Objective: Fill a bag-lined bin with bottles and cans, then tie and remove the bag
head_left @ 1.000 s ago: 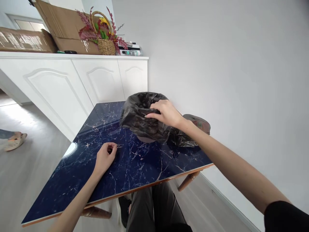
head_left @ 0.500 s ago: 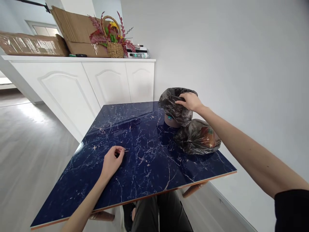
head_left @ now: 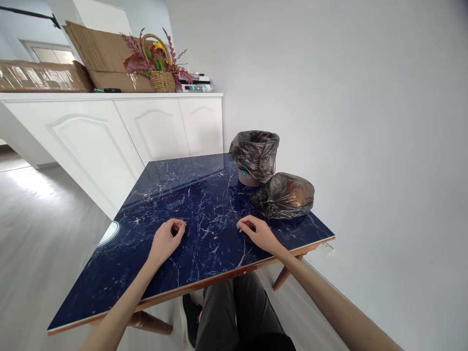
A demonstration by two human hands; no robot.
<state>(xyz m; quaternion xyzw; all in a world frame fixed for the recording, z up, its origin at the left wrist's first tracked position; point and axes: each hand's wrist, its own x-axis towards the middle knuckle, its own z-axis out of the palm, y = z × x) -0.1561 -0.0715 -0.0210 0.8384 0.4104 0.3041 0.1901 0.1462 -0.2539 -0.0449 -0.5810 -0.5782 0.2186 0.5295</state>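
My left hand (head_left: 168, 240) rests on the left part of the blue marbled table (head_left: 204, 253), thumb and fingertips curled together in a loose ring with nothing visible in it. Opposite it, my right hand (head_left: 259, 235) lies on the tabletop in a similar closed curl, and I see nothing between its fingers. Just beyond the right hand is a tied black plastic bag (head_left: 283, 197), with something reddish-orange showing through. Behind that stands a small grey bin (head_left: 248, 179), lined with an open black bag (head_left: 256, 156) folded over its rim.
A white cabinet (head_left: 157, 129) stands past the table's far edge. On it are cardboard boxes (head_left: 44, 77), a wicker flower basket (head_left: 163, 82) and a plastic bottle (head_left: 201, 88). A plain wall (head_left: 329, 97) runs along the right.
My right hand has left the rim of the lined bin and come down toward me onto the table. The left hand stays in place; the whole view has shifted slightly.
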